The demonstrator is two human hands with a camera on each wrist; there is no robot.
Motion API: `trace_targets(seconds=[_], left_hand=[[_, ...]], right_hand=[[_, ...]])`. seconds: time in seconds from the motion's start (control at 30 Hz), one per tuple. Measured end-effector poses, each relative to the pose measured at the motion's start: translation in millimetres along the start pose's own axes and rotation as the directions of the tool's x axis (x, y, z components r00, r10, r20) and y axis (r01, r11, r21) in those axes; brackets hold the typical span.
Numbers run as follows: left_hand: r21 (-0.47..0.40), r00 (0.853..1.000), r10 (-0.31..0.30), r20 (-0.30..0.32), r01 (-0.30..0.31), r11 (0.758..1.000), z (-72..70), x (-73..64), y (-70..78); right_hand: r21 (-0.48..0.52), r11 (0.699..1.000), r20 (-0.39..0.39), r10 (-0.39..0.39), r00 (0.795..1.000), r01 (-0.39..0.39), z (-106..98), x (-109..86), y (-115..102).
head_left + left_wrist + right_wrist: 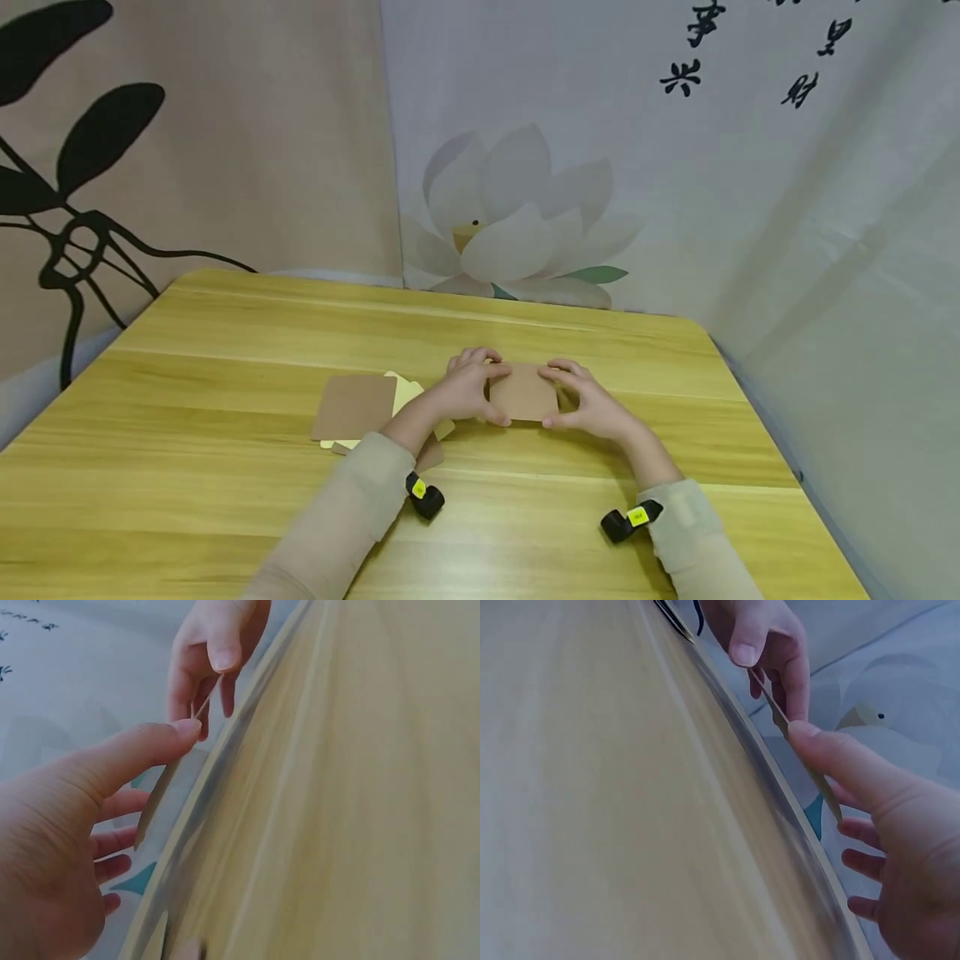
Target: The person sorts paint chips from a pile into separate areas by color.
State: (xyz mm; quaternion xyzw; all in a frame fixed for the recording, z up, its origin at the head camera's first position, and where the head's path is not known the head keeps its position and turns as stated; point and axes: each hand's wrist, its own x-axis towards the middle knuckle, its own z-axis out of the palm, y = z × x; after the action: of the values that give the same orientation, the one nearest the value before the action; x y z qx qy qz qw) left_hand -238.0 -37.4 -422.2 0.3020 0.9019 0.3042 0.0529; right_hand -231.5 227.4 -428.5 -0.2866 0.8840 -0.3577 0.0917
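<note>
A brown square card (525, 393) is held up by both hands above the middle of the table. My left hand (463, 393) pinches its left side, thumb at the lower edge and fingers toward the upper edge. My right hand (594, 406) pinches the right side in the same way. Seen edge-on in the left wrist view, the thin card (159, 791) runs from one hand to the other. In the right wrist view the card (815, 774) slants between the thumbs and fingers, with the lower fingers spread behind it.
Left of the hands, a loose pile holds a brown card (352, 407), pale yellow sheets (405, 392) and another brown piece (431, 455), partly hidden by the left forearm. The wooden table (187, 500) ends at a curtain (525, 108) printed with a lotus. Each wrist wears a black camera.
</note>
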Motion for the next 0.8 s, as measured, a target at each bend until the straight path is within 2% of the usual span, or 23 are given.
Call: trace_targets(seconds=[0.33, 0.8], left_hand=[[0.033, 1.000, 0.001, 0.012, -0.001, 0.999, 7.5, 17.4, -5.4], [0.022, 1.000, -0.011, 0.024, 0.010, 1.000, 16.4, 19.2, -12.1]], right_hand=[[-0.038, 0.999, -0.023, -0.002, 1.000, 0.001, -4, 1.9, 14], [-0.099, 0.994, -0.001, 0.036, 0.999, -0.036, 0, 2.5, 21]])
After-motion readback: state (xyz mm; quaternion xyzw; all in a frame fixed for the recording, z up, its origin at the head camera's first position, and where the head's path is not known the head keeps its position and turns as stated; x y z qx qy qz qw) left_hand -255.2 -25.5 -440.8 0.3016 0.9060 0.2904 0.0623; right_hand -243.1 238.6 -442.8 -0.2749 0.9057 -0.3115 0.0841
